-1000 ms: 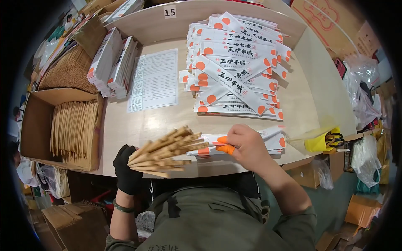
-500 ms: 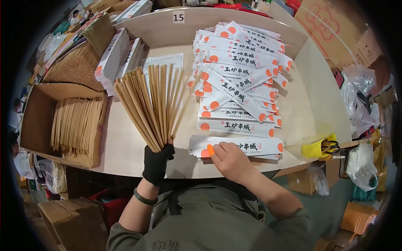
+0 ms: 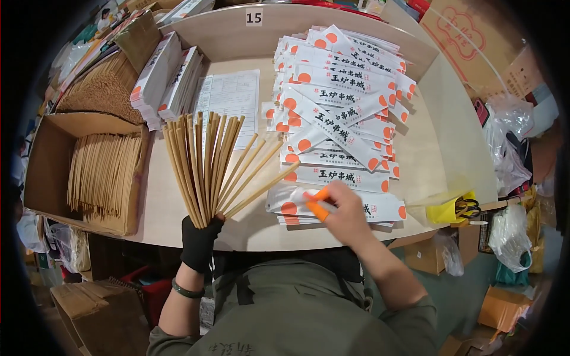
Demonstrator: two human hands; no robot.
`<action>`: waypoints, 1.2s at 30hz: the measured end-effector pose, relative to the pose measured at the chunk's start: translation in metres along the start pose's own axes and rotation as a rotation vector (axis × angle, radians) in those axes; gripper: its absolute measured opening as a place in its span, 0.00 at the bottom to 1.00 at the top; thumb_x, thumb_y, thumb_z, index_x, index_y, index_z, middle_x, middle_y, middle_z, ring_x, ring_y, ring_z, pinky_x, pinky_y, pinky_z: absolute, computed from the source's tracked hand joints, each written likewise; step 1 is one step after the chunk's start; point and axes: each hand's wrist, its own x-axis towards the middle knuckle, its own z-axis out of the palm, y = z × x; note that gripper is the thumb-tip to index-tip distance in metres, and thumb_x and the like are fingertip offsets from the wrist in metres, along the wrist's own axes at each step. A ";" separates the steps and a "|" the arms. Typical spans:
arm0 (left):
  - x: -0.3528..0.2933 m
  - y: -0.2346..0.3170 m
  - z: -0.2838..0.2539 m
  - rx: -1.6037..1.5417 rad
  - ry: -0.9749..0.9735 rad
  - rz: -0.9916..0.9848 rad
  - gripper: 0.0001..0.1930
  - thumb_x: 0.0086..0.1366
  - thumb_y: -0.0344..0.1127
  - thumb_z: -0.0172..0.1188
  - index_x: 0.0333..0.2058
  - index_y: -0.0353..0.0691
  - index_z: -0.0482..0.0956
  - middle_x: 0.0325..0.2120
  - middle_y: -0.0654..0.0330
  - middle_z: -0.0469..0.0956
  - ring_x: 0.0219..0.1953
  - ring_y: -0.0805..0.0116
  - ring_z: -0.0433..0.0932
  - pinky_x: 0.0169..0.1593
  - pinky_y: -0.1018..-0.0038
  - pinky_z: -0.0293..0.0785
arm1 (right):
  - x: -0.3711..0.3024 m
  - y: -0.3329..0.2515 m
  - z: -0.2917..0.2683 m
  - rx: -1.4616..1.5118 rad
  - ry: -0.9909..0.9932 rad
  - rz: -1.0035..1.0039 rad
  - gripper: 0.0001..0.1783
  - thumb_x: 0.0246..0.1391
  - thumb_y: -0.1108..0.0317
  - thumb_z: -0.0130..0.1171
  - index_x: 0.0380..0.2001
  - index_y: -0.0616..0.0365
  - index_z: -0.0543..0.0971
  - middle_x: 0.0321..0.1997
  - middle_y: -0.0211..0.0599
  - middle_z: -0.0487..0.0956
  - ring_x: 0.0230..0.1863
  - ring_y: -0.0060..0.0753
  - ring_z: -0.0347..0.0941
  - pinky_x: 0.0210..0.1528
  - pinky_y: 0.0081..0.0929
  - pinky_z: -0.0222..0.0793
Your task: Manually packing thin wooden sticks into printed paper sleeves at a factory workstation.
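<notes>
My left hand [image 3: 200,237], in a black fingerless glove, is closed round the lower ends of a bundle of wooden chopsticks [image 3: 205,163]. They fan upward, and a few on the right lean out toward the sleeves. My right hand [image 3: 344,215] has orange covers on its finger and thumb. These pinch the left end of the top white paper chopstick sleeve [image 3: 380,204] on the small pile at the table's front edge. That end looks slightly raised, though the fingertips are blurred. Beyond lies a tall, criss-crossed heap of chopstick sleeves [image 3: 338,127] with orange dots.
An open cardboard box [image 3: 133,222] of chopsticks stands at left. Behind it are bundled chopsticks [image 3: 98,89] and stacked sleeves [image 3: 157,77]. A printed sheet [image 3: 231,89] lies mid-table. Scissors [image 3: 469,207] sit in a yellow holder [image 3: 442,212] at right. A raised partition [image 3: 225,29] borders the table.
My left hand has moved left and lower with the chopsticks, several now spreading to the right. My right hand has lifted from lying over the top sleeve to pinching at its left end.
</notes>
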 end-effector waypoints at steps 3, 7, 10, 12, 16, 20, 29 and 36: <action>-0.003 -0.003 -0.012 0.070 -0.009 0.050 0.06 0.54 0.30 0.63 0.29 0.35 0.79 0.20 0.65 0.76 0.21 0.78 0.73 0.26 0.80 0.67 | 0.018 -0.010 -0.023 0.534 -0.118 0.611 0.09 0.47 0.72 0.69 0.27 0.61 0.77 0.25 0.21 0.71 0.29 0.13 0.63 0.30 0.18 0.60; -0.007 0.021 -0.016 0.086 -0.113 0.046 0.05 0.54 0.31 0.62 0.28 0.36 0.78 0.18 0.66 0.75 0.20 0.78 0.71 0.25 0.81 0.66 | 0.020 -0.006 -0.029 0.642 -0.142 0.651 0.07 0.47 0.74 0.69 0.27 0.62 0.79 0.26 0.23 0.73 0.29 0.14 0.65 0.33 0.18 0.61; -0.005 0.022 -0.024 0.144 -0.171 0.017 0.05 0.56 0.31 0.62 0.29 0.35 0.79 0.20 0.65 0.76 0.24 0.78 0.73 0.28 0.79 0.68 | 0.018 -0.007 -0.033 0.689 -0.162 0.591 0.06 0.47 0.75 0.68 0.27 0.63 0.80 0.25 0.23 0.73 0.29 0.15 0.65 0.34 0.18 0.62; -0.003 0.023 -0.031 0.155 -0.203 -0.024 0.06 0.57 0.31 0.62 0.31 0.35 0.79 0.23 0.64 0.78 0.27 0.78 0.75 0.32 0.78 0.70 | 0.018 -0.008 -0.035 0.710 -0.202 0.585 0.06 0.47 0.75 0.68 0.28 0.63 0.80 0.26 0.23 0.73 0.29 0.15 0.65 0.35 0.18 0.62; 0.000 0.030 -0.036 0.135 -0.251 0.045 0.08 0.57 0.34 0.63 0.28 0.36 0.77 0.18 0.66 0.73 0.20 0.79 0.70 0.24 0.78 0.65 | 0.014 -0.003 -0.037 0.710 -0.229 0.558 0.06 0.47 0.74 0.69 0.28 0.64 0.81 0.26 0.23 0.73 0.29 0.14 0.65 0.35 0.18 0.62; 0.002 0.041 -0.036 0.246 -0.249 0.094 0.08 0.57 0.34 0.63 0.30 0.34 0.78 0.19 0.65 0.74 0.21 0.77 0.71 0.26 0.78 0.67 | 0.015 -0.006 -0.041 0.641 -0.249 0.505 0.07 0.47 0.72 0.69 0.29 0.63 0.82 0.26 0.24 0.74 0.29 0.14 0.66 0.33 0.18 0.62; 0.006 0.031 0.022 -0.149 -0.023 0.195 0.08 0.57 0.32 0.65 0.32 0.36 0.77 0.26 0.62 0.77 0.30 0.74 0.76 0.35 0.77 0.72 | 0.027 -0.025 -0.008 -0.096 -0.162 -0.262 0.13 0.46 0.66 0.67 0.36 0.58 0.81 0.30 0.34 0.76 0.32 0.34 0.72 0.34 0.29 0.66; 0.023 0.049 0.068 -0.303 0.082 0.193 0.09 0.61 0.36 0.63 0.33 0.34 0.79 0.24 0.62 0.76 0.25 0.75 0.76 0.27 0.79 0.72 | 0.031 -0.016 -0.009 -0.274 0.097 -0.313 0.09 0.48 0.66 0.58 0.32 0.57 0.77 0.32 0.36 0.72 0.35 0.38 0.70 0.36 0.35 0.65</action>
